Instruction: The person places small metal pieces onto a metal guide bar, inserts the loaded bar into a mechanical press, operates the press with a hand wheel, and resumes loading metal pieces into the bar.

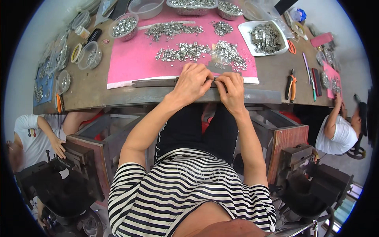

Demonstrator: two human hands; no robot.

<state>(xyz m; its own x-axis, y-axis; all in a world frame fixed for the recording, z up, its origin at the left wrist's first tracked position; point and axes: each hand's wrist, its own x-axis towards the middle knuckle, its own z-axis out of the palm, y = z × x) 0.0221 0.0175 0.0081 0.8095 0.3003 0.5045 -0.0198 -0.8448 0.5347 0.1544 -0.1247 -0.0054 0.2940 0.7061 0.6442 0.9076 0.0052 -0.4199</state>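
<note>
My left hand (191, 83) and my right hand (232, 91) meet at the front edge of the bench, fingertips close together. Both are pinched closed over a dark metal bar (152, 83) lying along that edge. Whatever small thing sits between the fingers is hidden by them. Just beyond, on a pink ribbed mat (128, 59), lie loose heaps of small silvery metal pieces (182, 52). Another heap of silvery pieces (229, 53) and some thin pins (218, 58) are right above my right hand.
Bowls of metal parts (124, 27) line the mat's far side, with a white tray (246, 37) of parts at right. Orange-handled pliers (291, 86) and a purple pen-like tool (306, 65) lie on the right. Co-workers sit at left (29, 132) and right (341, 132).
</note>
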